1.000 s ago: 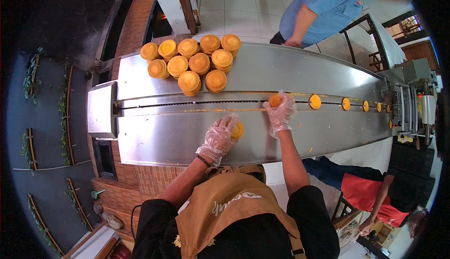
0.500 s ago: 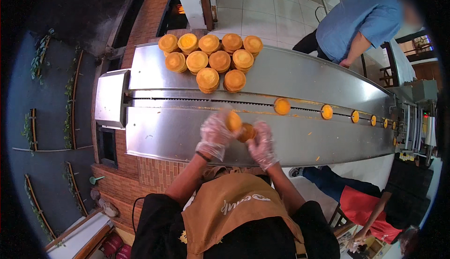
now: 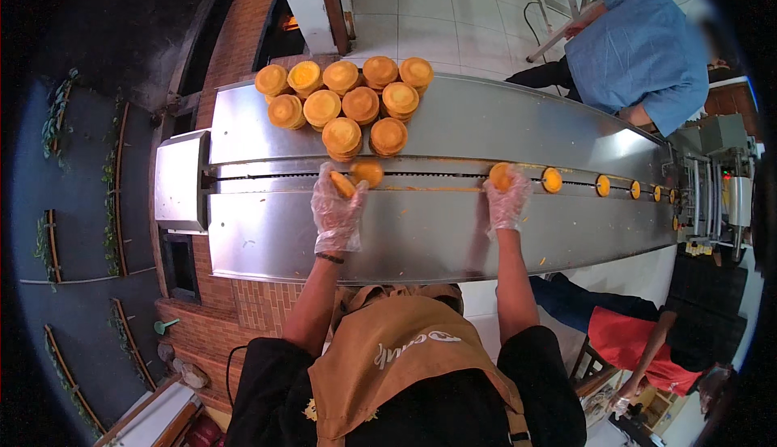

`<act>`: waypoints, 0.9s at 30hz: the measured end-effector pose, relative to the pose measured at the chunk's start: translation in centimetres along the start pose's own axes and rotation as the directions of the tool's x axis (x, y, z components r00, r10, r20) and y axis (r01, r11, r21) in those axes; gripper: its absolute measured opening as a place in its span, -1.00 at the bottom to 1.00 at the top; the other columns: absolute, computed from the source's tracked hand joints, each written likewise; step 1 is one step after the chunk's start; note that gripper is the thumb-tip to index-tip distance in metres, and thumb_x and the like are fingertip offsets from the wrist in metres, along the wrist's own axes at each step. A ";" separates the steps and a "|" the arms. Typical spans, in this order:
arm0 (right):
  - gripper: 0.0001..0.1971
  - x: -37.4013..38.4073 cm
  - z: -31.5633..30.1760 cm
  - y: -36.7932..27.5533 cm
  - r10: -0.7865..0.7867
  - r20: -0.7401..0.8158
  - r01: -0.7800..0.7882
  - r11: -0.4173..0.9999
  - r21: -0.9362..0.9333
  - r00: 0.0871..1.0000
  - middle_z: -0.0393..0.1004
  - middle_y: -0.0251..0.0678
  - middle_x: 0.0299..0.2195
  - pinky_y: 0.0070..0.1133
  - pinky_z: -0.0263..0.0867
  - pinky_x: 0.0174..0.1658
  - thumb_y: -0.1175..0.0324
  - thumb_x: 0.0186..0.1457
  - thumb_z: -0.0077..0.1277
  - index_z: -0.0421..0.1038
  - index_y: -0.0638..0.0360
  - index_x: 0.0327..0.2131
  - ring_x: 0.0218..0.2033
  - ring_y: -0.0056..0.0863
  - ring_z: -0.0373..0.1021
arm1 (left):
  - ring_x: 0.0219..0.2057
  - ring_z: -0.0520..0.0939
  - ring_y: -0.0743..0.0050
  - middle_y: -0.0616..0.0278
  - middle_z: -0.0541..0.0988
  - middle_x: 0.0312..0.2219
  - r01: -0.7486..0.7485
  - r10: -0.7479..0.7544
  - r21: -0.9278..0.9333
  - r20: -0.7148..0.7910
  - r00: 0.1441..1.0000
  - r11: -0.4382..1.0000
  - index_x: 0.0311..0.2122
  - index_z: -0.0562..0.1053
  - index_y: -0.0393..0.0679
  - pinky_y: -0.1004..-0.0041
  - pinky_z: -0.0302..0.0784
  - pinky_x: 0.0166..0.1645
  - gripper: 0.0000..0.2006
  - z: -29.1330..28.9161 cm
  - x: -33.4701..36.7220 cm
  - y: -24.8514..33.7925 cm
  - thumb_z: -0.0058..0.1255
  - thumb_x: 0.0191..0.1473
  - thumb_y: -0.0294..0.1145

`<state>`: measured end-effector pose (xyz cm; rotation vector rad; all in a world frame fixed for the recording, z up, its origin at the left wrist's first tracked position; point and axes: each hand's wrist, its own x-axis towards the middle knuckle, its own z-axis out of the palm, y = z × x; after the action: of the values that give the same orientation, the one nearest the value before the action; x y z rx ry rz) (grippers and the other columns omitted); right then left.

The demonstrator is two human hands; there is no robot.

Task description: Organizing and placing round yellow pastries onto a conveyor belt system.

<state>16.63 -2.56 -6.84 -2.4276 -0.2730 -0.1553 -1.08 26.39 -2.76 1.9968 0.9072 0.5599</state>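
My left hand [image 3: 336, 208], in a clear plastic glove, holds round orange cakes [image 3: 356, 178] over the slot of the steel conveyor table [image 3: 421, 237]. Gloved too, my right hand [image 3: 507, 200] reaches to the slot and closes on one orange cake [image 3: 501, 175]. A line of single cakes [image 3: 552, 179] runs along the slot toward the right. Stacks of the same cakes [image 3: 344, 103] stand grouped on the far half of the table, just beyond my left hand.
A person in a blue shirt [image 3: 639, 55] leans at the table's far right end. Another person in a red top [image 3: 647, 342] sits low at my right. A steel box [image 3: 180, 182] caps the table's left end. A machine [image 3: 720, 180] stands at the right end.
Both hands were together near my body holding cakes. My left hand has gone forward to the slot with cakes, and my right hand has swung right onto a cake in the line.
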 end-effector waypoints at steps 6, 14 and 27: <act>-0.58 -1.5 2.9 -3.0 0.094 0.170 -0.179 0.777 0.603 0.981 0.32 -0.26 -0.19 -0.46 0.27 -0.07 0.28 0.02 0.11 0.25 0.19 -0.07 -0.16 -0.40 0.30 | -0.21 0.52 0.45 0.14 0.49 -0.24 0.153 -0.273 -0.688 -0.068 0.960 0.710 0.05 0.29 -0.32 0.41 0.49 -0.11 -0.48 -3.2 -0.1 -4.1 -0.02 0.16 -0.08; -0.59 -3.2 6.1 -9.4 0.122 0.751 -0.710 0.451 0.541 0.649 0.32 -0.28 -0.19 -0.50 0.31 -0.20 0.29 0.11 0.00 0.22 0.16 0.01 -0.22 -0.50 0.30 | -0.29 0.57 0.01 -0.07 0.53 -0.27 0.061 0.019 0.412 -0.187 0.982 0.909 -0.06 0.38 -0.31 0.22 0.50 -0.17 -0.59 -6.7 3.9 -10.1 -0.05 0.14 -0.16; -0.47 0.8 12.2 -19.6 -0.202 0.217 0.237 0.959 -0.155 0.955 0.25 0.03 -0.02 -0.16 0.27 -0.05 0.19 -0.22 0.25 0.32 0.17 -0.14 -0.07 0.00 0.31 | -0.30 0.53 0.10 -0.03 0.48 -0.24 0.013 0.021 0.263 -0.124 0.992 0.965 -0.07 0.36 -0.24 0.23 0.45 -0.19 -0.65 -8.9 -2.8 -5.9 0.02 0.07 -0.27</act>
<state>13.26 20.05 -3.84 -2.5897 -0.6474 -0.0358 -11.10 31.08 -3.06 2.2208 1.1038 0.5986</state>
